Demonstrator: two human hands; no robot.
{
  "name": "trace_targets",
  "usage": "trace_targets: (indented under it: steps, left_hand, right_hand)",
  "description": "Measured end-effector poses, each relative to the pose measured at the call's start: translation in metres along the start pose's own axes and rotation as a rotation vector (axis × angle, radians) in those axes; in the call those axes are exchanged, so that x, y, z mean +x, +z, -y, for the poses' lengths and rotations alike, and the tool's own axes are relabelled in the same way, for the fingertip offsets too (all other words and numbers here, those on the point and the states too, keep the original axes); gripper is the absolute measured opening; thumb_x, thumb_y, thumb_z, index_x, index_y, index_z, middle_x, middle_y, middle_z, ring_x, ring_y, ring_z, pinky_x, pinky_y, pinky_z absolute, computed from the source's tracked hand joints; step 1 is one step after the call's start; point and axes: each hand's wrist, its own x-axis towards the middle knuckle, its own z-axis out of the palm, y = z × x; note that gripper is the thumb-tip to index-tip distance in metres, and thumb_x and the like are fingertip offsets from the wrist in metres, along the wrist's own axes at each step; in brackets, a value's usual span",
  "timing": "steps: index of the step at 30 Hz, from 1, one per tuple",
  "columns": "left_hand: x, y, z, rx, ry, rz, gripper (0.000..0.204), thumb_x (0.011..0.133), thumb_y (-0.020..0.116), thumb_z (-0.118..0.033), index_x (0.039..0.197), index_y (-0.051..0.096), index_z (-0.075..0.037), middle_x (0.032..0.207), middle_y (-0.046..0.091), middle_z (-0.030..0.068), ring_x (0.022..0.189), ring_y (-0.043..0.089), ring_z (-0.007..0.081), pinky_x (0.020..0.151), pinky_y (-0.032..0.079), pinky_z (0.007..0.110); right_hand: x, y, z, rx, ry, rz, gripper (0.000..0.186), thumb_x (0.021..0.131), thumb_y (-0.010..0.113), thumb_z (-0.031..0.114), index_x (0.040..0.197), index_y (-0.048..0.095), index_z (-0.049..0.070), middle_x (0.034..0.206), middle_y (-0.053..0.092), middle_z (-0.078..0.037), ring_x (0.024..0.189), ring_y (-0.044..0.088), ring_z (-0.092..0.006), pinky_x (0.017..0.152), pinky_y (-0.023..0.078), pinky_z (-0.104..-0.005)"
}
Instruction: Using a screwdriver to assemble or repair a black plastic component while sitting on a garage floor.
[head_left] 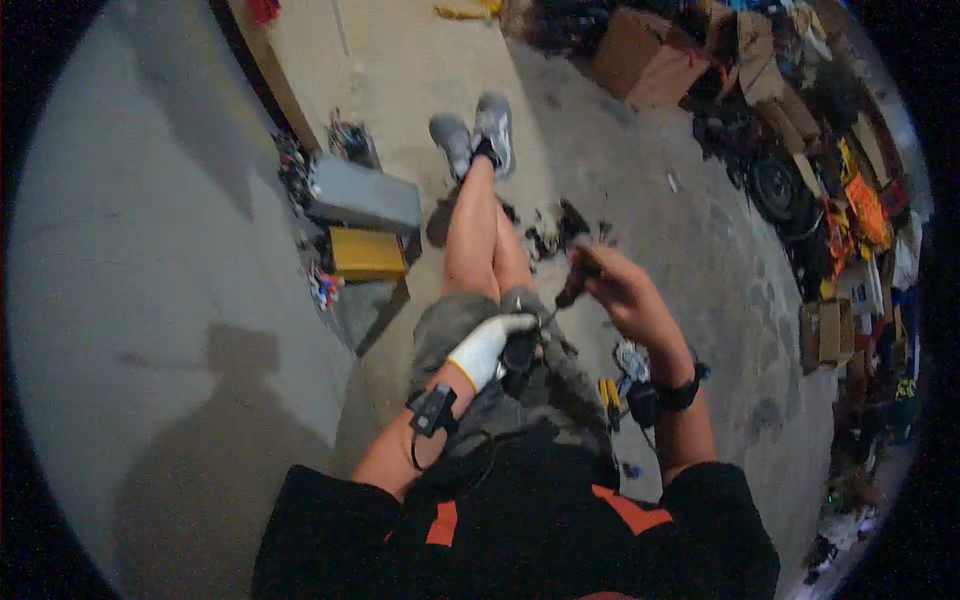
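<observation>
I judge that I am partway through work on the dark part (518, 352), which sits in my lap near the middle of the frame. My gloved left hand (486, 348) is closed around it, and my bare right hand (628, 292), just above and to the right, grips the screwdriver (569, 291) with its shaft slanting down toward the part. Whether the tip touches, I cannot tell through the blur. The part is not yet set down, so I take this step as unfinished; which screws are out or in, and how much is left, does not show. Counting up: one dark part and one screwdriver in hand; right of my lap, what looks like one pair of yellow-handled pliers (609, 391) and one silver piece (630, 358); left of centre, two boxes, one grey (365, 190) and one yellow (368, 254); at upper centre, my two shoes (494, 122). The small dark pieces (545, 238) beyond my right hand are too blurred to count.
</observation>
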Motion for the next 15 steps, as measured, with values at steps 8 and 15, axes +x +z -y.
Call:
trace_targets:
  steps: [8, 15]
  left_hand:
    - [0.022, -0.021, 0.006, 0.041, -0.061, -0.014, 0.026, 0.099, 0.06, -0.023, 0.109, 0.068, 0.0, 0.098, 0.075, 0.0131, 0.079, 0.072, 0.0267, 0.074, 0.06, 0.037]
    - [0.025, -0.024, 0.007, 0.01, -0.067, -0.011, 0.025, 0.098, 0.062, -0.021, 0.109, 0.067, 0.001, 0.097, 0.075, 0.0137, 0.077, 0.072, 0.0269, 0.072, 0.06, 0.036]
  right_hand:
    - [0.002, 0.015, 0.001, -0.336, -0.177, -0.181, 0.052, 0.088, 0.077, 0.015, 0.137, 0.06, 0.008, 0.118, 0.064, -0.016, 0.104, 0.065, -0.0302, 0.089, 0.054, -0.0362]
    - [-0.004, 0.023, 0.006, -0.347, -0.027, -0.147, 0.045, 0.091, 0.073, 0.01, 0.134, 0.061, 0.005, 0.123, 0.065, -0.018, 0.112, 0.064, -0.0342, 0.096, 0.051, -0.0388]
